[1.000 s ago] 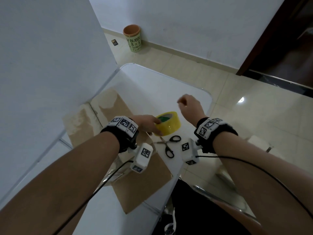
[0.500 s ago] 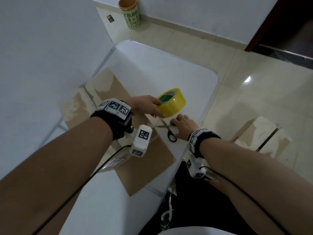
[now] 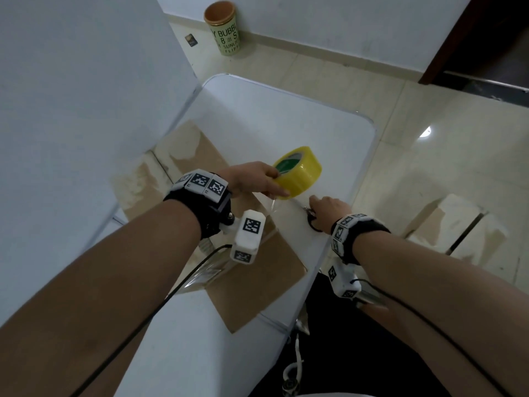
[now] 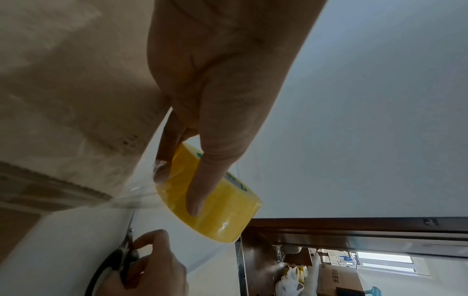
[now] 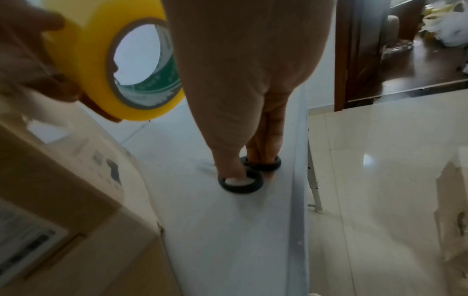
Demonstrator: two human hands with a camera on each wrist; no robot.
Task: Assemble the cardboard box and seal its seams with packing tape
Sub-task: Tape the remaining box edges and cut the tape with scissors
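Near the centre of the head view, the left hand grips a glossy yellow roll of packing tape with a green-printed cardboard core, fingers curled over its smooth outer band and the thumb at the core's rim; the roll is held tilted above the white, smooth-topped bench with rounded corners. A thin, clear strip of tape runs down from the roll toward the flattened brown cardboard box, which lies on the bench at the lower centre of the frame, its matte surface scarred with pale torn patches and a printed label showing in the right wrist view. Just right of the roll, the right hand rests on the bench near its right edge, thumb and fingers pushed through the two round black handle loops of a pair of scissors; the left wrist view shows the slim metal blades pointing up toward the stretched tape. In the upper left of the head view a pale green cylindrical tin with a copper-coloured lid stands on the glossy cream floor tiles against the white wall. At the right edge, more torn pale cardboard lies on the floor.
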